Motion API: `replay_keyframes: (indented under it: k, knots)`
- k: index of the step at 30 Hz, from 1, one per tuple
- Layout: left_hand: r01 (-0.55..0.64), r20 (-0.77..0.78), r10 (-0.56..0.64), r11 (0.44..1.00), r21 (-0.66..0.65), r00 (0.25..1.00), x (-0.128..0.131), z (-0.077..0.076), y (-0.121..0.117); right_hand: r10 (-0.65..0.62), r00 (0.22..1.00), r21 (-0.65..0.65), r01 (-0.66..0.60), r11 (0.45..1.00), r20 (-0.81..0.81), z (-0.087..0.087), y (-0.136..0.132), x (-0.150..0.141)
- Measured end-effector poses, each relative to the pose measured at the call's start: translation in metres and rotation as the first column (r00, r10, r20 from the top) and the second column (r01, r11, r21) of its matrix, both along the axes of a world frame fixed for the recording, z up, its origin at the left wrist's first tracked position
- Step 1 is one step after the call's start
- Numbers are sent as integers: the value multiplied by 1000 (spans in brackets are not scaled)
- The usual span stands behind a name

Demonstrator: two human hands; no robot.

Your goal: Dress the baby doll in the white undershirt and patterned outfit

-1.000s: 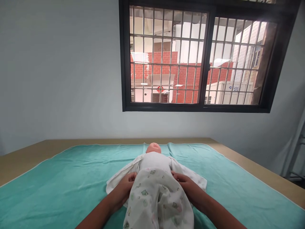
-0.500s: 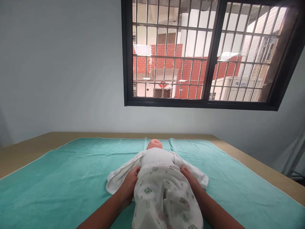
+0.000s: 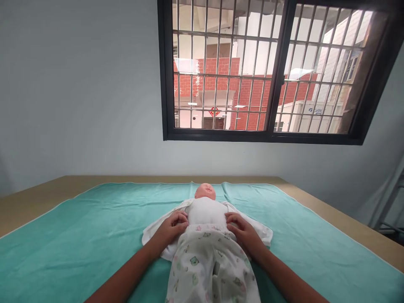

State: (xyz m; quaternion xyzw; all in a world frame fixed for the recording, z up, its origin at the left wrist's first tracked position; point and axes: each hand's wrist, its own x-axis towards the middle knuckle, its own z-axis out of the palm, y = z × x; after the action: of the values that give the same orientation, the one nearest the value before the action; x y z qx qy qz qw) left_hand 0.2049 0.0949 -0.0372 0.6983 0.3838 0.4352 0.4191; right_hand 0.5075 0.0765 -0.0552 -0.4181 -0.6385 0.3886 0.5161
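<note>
A baby doll [image 3: 206,191] lies on its back, head toward the wall, in a white top [image 3: 206,212] spread out at both sides. Patterned white pants [image 3: 208,261] with small bear prints cover its lower body up to the waist. My left hand [image 3: 175,227] touches the doll's left-of-view side just above the waistband, fingers bent and slightly apart. On the opposite side, my right hand [image 3: 242,231] rests by the waist, fingertips against the torso and fingers parted. The doll's feet are outside the view.
A green cloth [image 3: 94,235] is spread under the doll over a wooden table [image 3: 315,202]. Behind stands a grey wall [image 3: 94,105] with a barred, dark-framed window [image 3: 217,135]. A metal frame [image 3: 386,206] is at the far right.
Both hands have come off the pants' waistband and moved up beside the torso, their fingers loosened. The waistband sits slightly lower in view, and more of the doll's face shows.
</note>
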Motion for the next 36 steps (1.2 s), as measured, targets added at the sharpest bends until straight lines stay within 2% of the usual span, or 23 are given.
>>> replay_keyframes:
  k: [4, 7, 10, 12, 14, 17, 18, 20, 23, 25, 27, 28, 30, 31, 34, 36]
  knots:
    - [199, -143, -208, 977, -75, 968, -6, 22, -11, 152, 973, -14, -152, 988, 175, 13, -4, 3]
    - [212, -239, -222, 975, -63, 945, -6, 34, -20, 150, 949, 15, -161, 987, 278, 23, -10, 0]
    - [133, -256, -127, 991, 7, 958, -1, 37, -20, 52, 944, 62, -76, 995, 324, 29, -8, -7]
    - [70, -244, -51, 995, 67, 968, 5, 32, -12, -57, 931, 103, 21, 994, 360, 31, 1, -15]
    - [-48, -273, 86, 989, 142, 958, 13, 24, 0, -179, 894, 163, 121, 979, 411, 29, 16, -23]
    - [-288, -338, 360, 926, 243, 870, 26, 10, 19, -323, 855, 222, 250, 942, 407, 20, 40, -36]
    - [-342, -345, 418, 903, 261, 840, 30, 6, 24, -353, 857, 221, 287, 932, 376, 15, 46, -39]
    - [-381, -341, 457, 885, 268, 821, 33, -2, 28, -392, 870, 206, 343, 917, 299, 4, 53, -42]
    - [-355, -346, 424, 902, 247, 837, 29, -8, 27, -403, 879, 195, 362, 912, 253, -7, 50, -38]
    - [-298, -347, 347, 936, 189, 871, 22, -10, 25, -382, 871, 196, 335, 922, 309, -9, 45, -33]
    - [-217, -280, 208, 976, -2, 937, 16, -11, 23, -354, 849, 188, 302, 934, 393, -8, 41, -27]
    - [-173, -225, 143, 977, -121, 964, 13, -11, 22, -333, 842, 172, 286, 943, 425, -7, 40, -25]
    - [-93, -120, 58, 945, -313, 991, 10, -10, 18, -290, 850, 119, 264, 957, 439, -7, 38, -21]
    - [-58, -77, 32, 928, -368, 996, 9, -9, 16, -261, 869, 79, 252, 965, 420, -6, 38, -19]
    - [79, 62, -57, 887, -455, 996, 7, -4, 8, -146, 951, -109, 181, 977, 274, -4, 33, -15]
    - [177, 109, -143, 876, -449, 984, 7, 1, 3, -36, 992, -282, 70, 957, 124, 1, 26, -11]
